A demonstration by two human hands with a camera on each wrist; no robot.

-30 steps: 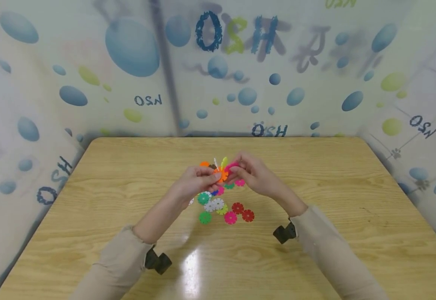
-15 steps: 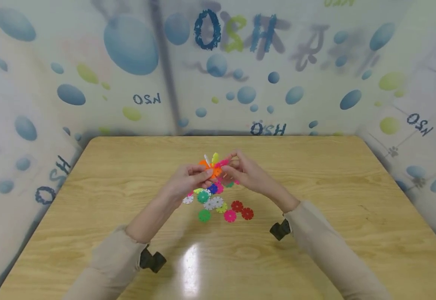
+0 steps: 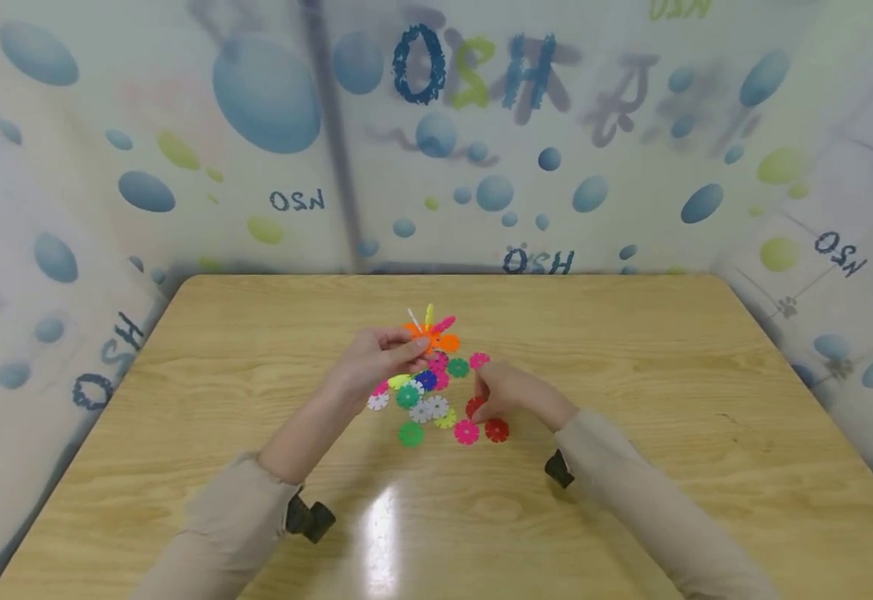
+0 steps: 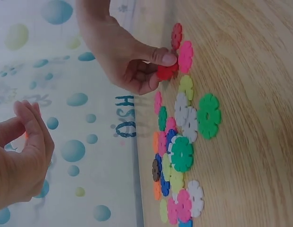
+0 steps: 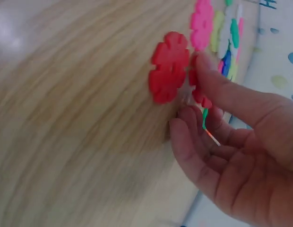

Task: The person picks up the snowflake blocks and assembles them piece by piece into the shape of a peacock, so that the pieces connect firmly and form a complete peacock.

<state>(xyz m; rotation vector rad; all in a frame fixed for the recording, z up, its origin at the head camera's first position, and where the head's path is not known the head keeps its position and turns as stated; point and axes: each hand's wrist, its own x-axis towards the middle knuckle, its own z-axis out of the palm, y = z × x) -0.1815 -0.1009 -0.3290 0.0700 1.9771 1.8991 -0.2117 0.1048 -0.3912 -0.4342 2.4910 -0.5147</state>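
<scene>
My left hand (image 3: 368, 362) grips an assembly of slotted flower-shaped discs (image 3: 447, 342) above the table. An orange disc forms its centre, and white, yellow, pink and orange discs stick out from it. Fingers cover part of the assembly. In the left wrist view that hand (image 4: 26, 151) hides nearly all of it. Down at the right of the loose discs, my right hand (image 3: 514, 390) pinches a red flower disc (image 4: 166, 72) between thumb and fingers. A second red disc (image 5: 169, 66) lies flat beside it, near a pink disc (image 3: 467, 432).
Several loose flower discs lie clustered on the wooden table (image 3: 631, 500), among them a green disc (image 3: 410, 434), a white disc (image 3: 437, 407) and a blue disc (image 3: 425, 380). A patterned wall (image 3: 436, 217) stands behind the table's far edge.
My right hand has left the assembly and come down to the right, onto a red disc. The assembly, held in my left hand, now shows an orange disc on its right side.
</scene>
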